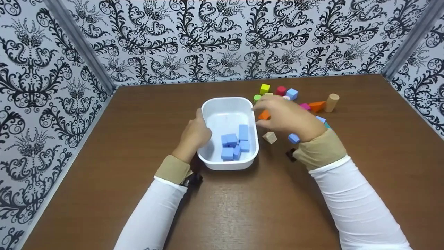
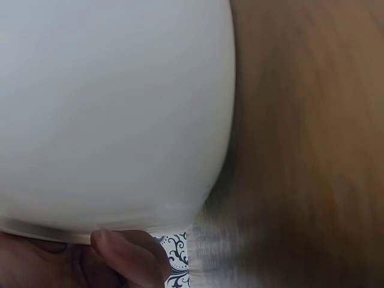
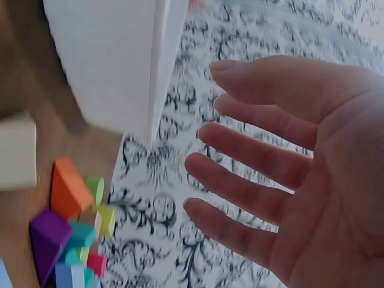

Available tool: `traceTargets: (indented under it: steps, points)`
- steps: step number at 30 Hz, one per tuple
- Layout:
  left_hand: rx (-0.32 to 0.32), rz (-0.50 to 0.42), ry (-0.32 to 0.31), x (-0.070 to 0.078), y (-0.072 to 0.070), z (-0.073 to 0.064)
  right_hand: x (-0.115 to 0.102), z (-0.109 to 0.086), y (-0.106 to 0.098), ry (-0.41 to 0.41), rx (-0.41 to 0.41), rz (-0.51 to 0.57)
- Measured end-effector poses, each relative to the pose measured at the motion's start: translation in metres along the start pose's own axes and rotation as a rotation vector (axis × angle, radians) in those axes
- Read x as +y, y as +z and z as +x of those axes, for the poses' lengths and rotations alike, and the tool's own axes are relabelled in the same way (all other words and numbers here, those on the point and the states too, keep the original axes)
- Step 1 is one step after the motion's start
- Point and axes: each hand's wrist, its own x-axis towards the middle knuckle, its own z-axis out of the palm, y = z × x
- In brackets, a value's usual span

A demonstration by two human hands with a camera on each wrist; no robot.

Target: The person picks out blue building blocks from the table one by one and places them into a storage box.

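Note:
A white plastic container (image 1: 227, 166) stands on the brown table with several blue blocks (image 1: 243, 132) lying in its near right part. At its left side my left hand (image 1: 196, 133) grips the rim; the left wrist view shows curled fingers (image 2: 132, 258) at the edge of the container wall (image 2: 114, 108). My right hand (image 1: 286, 114) hovers just beyond the right rim, above loose blocks. Its fingers are spread and hold nothing in the right wrist view, apart from the container wall (image 3: 108, 66).
Right of the container lie mixed blocks: a natural wood prism (image 1: 270, 138), a blue cube (image 1: 294, 139), an orange piece (image 1: 317, 106), a red cylinder (image 1: 281, 91) and a yellow cube (image 1: 265, 89). A wooden cylinder (image 1: 332, 103) stands farther right. Patterned walls (image 1: 222, 41) border the table.

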Motion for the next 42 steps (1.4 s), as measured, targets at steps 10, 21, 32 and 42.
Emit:
traceTargets:
  steps: [10, 21, 32, 42]
  points:
    - [-0.002, -0.001, -0.004, 0.0, 0.001, 0.001, 0.045, -0.018, -0.025, 0.183, 0.05, 0.029]
    - [-0.003, -0.005, 0.001, -0.001, 0.0, 0.001, 0.087, -0.046, -0.041, 0.46, 0.006, 0.11]
    - [-0.007, -0.01, -0.003, 0.0, -0.001, 0.0, 0.121, -0.063, -0.029, 0.588, -0.132, 0.099]
    - [-0.012, -0.01, -0.011, 0.001, -0.001, 0.0, 0.129, -0.067, -0.021, 0.674, -0.183, 0.146]
